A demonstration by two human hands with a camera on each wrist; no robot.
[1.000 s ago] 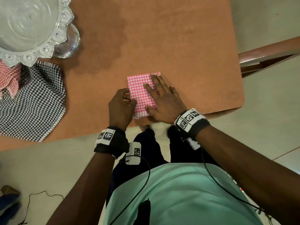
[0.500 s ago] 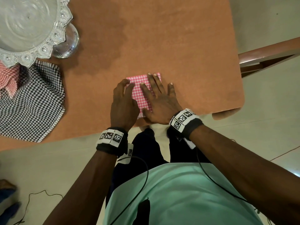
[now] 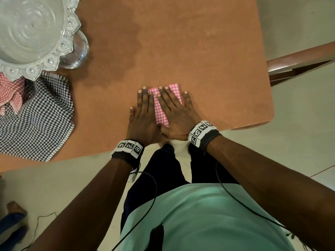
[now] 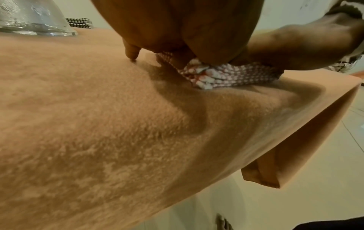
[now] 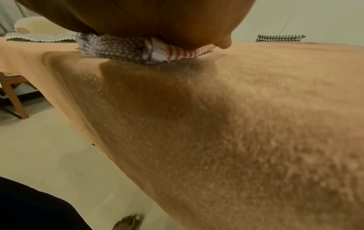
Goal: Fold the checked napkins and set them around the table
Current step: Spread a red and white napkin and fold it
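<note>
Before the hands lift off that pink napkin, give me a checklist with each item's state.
1. Pink checked napkin folded into a compact rectangle: ok.
2. Left hand and right hand pressing it flat, fingers straight: ok.
3. Napkin fully on the table, near the front edge: ok.
4. Creases sharp under the palms: cannot tell.
5. Black checked napkin folded: not ok, it lies loose.

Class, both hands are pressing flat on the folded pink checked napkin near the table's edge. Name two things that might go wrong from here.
1. The pink napkin lies close to the table edge; when the left hand and right hand lift, it may get dragged off.
2. The napkin's layers look bunched at the corner in the left wrist view, so the fold may spring open.
</note>
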